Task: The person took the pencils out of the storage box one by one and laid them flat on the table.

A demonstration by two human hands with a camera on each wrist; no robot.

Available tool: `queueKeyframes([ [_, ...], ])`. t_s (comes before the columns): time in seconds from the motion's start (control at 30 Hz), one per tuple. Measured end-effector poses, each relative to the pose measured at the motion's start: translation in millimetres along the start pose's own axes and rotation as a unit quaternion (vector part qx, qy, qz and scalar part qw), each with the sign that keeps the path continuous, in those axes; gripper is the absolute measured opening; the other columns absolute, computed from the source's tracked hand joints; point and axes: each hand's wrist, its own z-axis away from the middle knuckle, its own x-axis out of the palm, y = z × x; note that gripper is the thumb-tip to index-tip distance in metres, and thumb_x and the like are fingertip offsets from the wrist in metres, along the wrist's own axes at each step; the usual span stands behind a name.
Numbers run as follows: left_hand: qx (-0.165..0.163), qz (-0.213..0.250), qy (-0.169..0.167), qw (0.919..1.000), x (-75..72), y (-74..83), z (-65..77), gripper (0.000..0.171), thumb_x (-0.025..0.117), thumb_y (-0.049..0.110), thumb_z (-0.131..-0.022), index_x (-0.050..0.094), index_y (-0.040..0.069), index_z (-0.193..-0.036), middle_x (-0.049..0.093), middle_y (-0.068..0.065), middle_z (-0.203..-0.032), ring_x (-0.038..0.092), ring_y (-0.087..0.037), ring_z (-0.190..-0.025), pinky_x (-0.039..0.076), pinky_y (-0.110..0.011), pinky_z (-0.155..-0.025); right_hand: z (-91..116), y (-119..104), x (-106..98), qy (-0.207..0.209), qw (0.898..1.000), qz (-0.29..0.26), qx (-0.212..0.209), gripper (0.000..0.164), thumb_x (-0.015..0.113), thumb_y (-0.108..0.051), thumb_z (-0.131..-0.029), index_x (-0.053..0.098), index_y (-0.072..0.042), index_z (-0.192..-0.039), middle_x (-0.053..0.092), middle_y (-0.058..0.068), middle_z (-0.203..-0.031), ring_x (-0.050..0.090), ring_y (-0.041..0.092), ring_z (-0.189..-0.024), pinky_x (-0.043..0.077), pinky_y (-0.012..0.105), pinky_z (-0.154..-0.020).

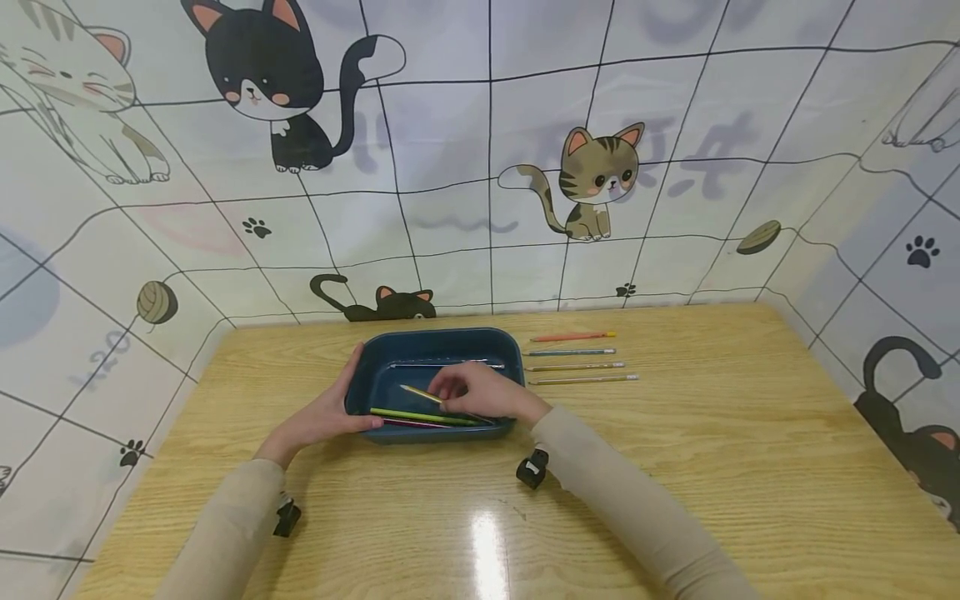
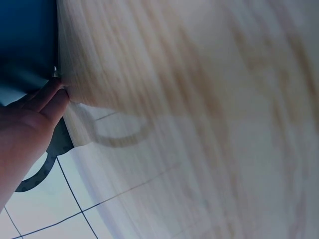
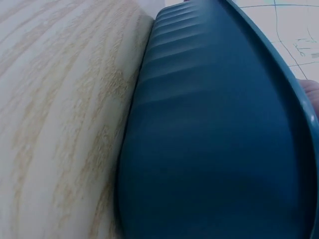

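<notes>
A dark blue rectangular box (image 1: 432, 437) stands on the table. My left hand (image 1: 326, 417) holds its left end, thumb over the front rim; in the left wrist view, fingers (image 2: 55, 102) lie along the outside wall. Inside the box, my right hand (image 1: 480, 390) pinches a yellowish pencil (image 1: 422, 393), its point toward the left. Below that, a lime-green pencil (image 1: 408, 414) and a dark pink one (image 1: 412, 423) lie along the front wall, their right ends partly under the right hand. The right wrist view is mostly the box's outer wall (image 3: 214, 129).
Right of the box, several pencils lie in a spaced column: an orange one (image 1: 573, 337) at the back, a teal one (image 1: 572, 352), then two gold ones, the nearer gold pencil (image 1: 583, 380) in front. A cat-printed sheet (image 1: 450, 183) rises behind the wooden table (image 1: 712, 433).
</notes>
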Motion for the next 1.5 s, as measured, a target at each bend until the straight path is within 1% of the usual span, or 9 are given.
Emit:
queueKeyframes([
  [0.17, 0.0, 0.004, 0.002, 1.0, 0.3, -1.8, -0.7, 0.121, 0.082, 0.027, -0.078, -0.012, 0.026, -0.155, -0.008, -0.019, -0.159, 0.002, -0.043, -0.142, 0.011, -0.064, -0.108, 2.0, -1.3, -2.3, 0.011, 1.0, -0.019, -0.008, 0.022, 0.063, -0.005, -0.092, 0.066, -0.003, -0.114, 0.063, 0.0, -0.093, 0.059, 0.01, -0.083, 0.05, 0.026, -0.076],
  [0.4, -0.004, -0.003, 0.0, 1.0, 0.8, -0.9, 0.3, 0.121, 0.081, 0.029, -0.079, -0.013, 0.028, -0.154, -0.009, -0.018, -0.159, 0.0, -0.044, -0.142, 0.01, -0.065, -0.107, 6.0, -1.8, -8.9, 0.044, 0.999, -0.01, -0.026, 0.023, 0.065, -0.009, -0.092, 0.066, -0.007, -0.115, 0.064, -0.003, -0.092, 0.06, 0.01, -0.082, 0.049, 0.028, -0.073],
  [0.5, -0.004, -0.003, -0.001, 1.0, 0.7, 0.1, 0.5, 0.12, 0.081, 0.029, -0.079, -0.013, 0.028, -0.154, -0.01, -0.017, -0.159, -0.001, -0.044, -0.142, 0.01, -0.065, -0.107, 8.7, -4.7, -12.9, 0.051, 0.998, -0.013, -0.034, 0.023, 0.065, -0.009, -0.092, 0.066, -0.008, -0.114, 0.064, -0.003, -0.091, 0.06, 0.011, -0.081, 0.049, 0.029, -0.073],
  [0.8, -0.003, -0.005, -0.002, 1.0, 1.4, -1.1, 1.5, 0.12, 0.081, 0.029, -0.079, -0.014, 0.029, -0.154, -0.011, -0.015, -0.159, -0.003, -0.042, -0.142, 0.009, -0.066, -0.107, 20.3, -9.8, -23.6, 0.065, 0.997, -0.007, -0.046, 0.023, 0.064, -0.008, -0.091, 0.067, -0.005, -0.114, 0.063, -0.002, -0.09, 0.059, 0.012, -0.08, 0.049, 0.031, -0.074],
  [0.9, 0.0, -0.006, -0.002, 1.0, 1.0, -1.3, 1.3, 0.12, 0.081, 0.028, -0.079, -0.014, 0.029, -0.154, -0.011, -0.015, -0.159, -0.003, -0.042, -0.142, 0.009, -0.066, -0.107, 26.0, -8.4, -27.6, 0.068, 0.997, -0.006, -0.044, 0.023, 0.064, -0.007, -0.091, 0.067, -0.004, -0.114, 0.062, -0.001, -0.09, 0.059, 0.013, -0.08, 0.05, 0.032, -0.073],
  [1.0, 0.002, -0.005, 0.0, 1.0, 0.6, -1.5, 0.7, 0.12, 0.081, 0.028, -0.079, -0.013, 0.03, -0.154, -0.01, -0.015, -0.159, -0.002, -0.042, -0.142, 0.009, -0.066, -0.107, 31.8, -5.0, -31.4, 0.071, 0.997, -0.007, -0.042, 0.023, 0.064, -0.005, -0.091, 0.066, -0.003, -0.114, 0.062, -0.001, -0.091, 0.059, 0.014, -0.081, 0.05, 0.032, -0.075],
  [1.27, 0.005, -0.005, 0.0, 1.0, -0.2, -2.6, 0.3, 0.12, 0.081, 0.027, -0.079, -0.013, 0.031, -0.154, -0.01, -0.015, -0.159, -0.001, -0.042, -0.142, 0.009, -0.066, -0.107, 50.2, 3.9, -40.6, 0.082, 0.996, -0.012, -0.033, 0.023, 0.064, -0.003, -0.091, 0.066, -0.003, -0.113, 0.062, 0.001, -0.092, 0.06, 0.016, -0.081, 0.051, 0.031, -0.07],
  [1.37, 0.006, -0.006, 0.0, 1.0, -0.3, -3.1, -0.2, 0.12, 0.081, 0.027, -0.079, -0.012, 0.032, -0.154, -0.011, -0.014, -0.159, -0.002, -0.041, -0.143, 0.009, -0.066, -0.107, 57.2, 4.2, -45.0, 0.082, 0.996, -0.012, -0.037, 0.023, 0.064, -0.003, -0.091, 0.066, -0.003, -0.114, 0.061, 0.002, -0.093, 0.059, 0.017, -0.082, 0.051, 0.032, -0.07],
  [1.5, 0.005, -0.006, -0.001, 1.0, -0.4, -3.6, -0.7, 0.12, 0.081, 0.027, -0.079, -0.013, 0.032, -0.154, -0.011, -0.013, -0.159, -0.003, -0.04, -0.143, 0.008, -0.066, -0.107, 66.5, 4.2, -50.4, 0.078, 0.996, -0.003, -0.033, 0.024, 0.064, -0.005, -0.092, 0.066, -0.005, -0.115, 0.062, 0.001, -0.092, 0.059, 0.016, -0.081, 0.049, 0.031, -0.065],
])
